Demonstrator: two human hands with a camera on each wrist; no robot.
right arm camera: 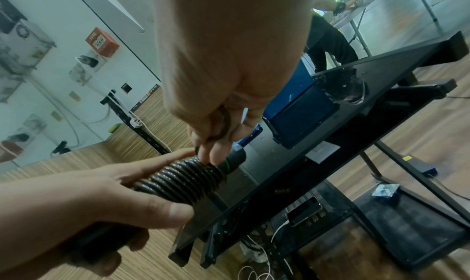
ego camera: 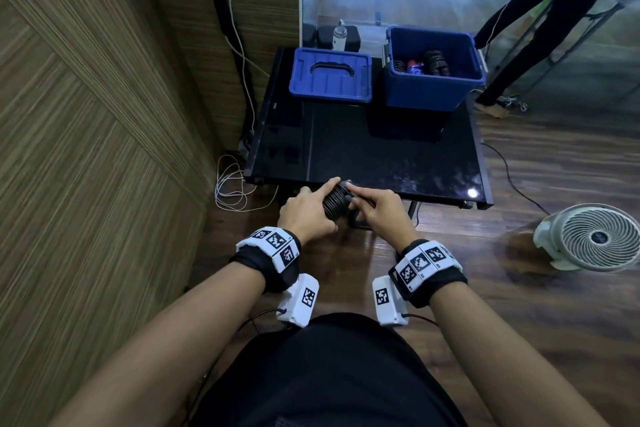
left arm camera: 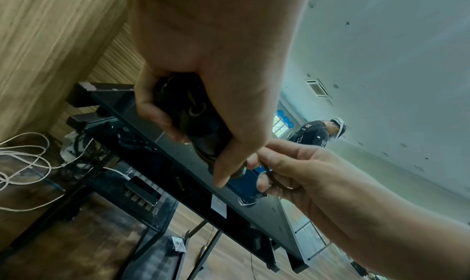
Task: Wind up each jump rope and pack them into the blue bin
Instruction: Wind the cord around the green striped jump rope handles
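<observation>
From my head view, both my hands met just in front of the near edge of the black table (ego camera: 363, 149). My left hand (ego camera: 304, 215) was wrapped around a wound jump rope (ego camera: 336, 203), a dark coil held off the table, and my right hand (ego camera: 381, 215) pinched at its far end. The blue bin (ego camera: 433, 90) stood at the table's far right with several wound ropes (ego camera: 424, 64) already lying inside, and its blue lid (ego camera: 330, 78) lay flat beside it to the left. A white fan (ego camera: 595, 236) sat on the wood floor to my right.

The right wrist view showed what the head view blurred — the cord wound in neat, tight turns around the handles (right arm camera: 183, 181), my left thumb (right arm camera: 175, 212) and fingers curled about them, and a black handle end with a thin green ring (right arm camera: 232, 160) poking out past the coil. There my right fingertips (right arm camera: 216, 151) pinched a loop of cord right at the last turn.

The left wrist view looked from underneath — my left hand (left arm camera: 203, 73) closed on the dark bundle (left arm camera: 193, 115), and my right hand (left arm camera: 300, 169) holding the loose loop of cord (left arm camera: 273, 175), curled round two fingers. It also showed a white cable (left arm camera: 23, 163) heaped on the floor under the table.
</observation>
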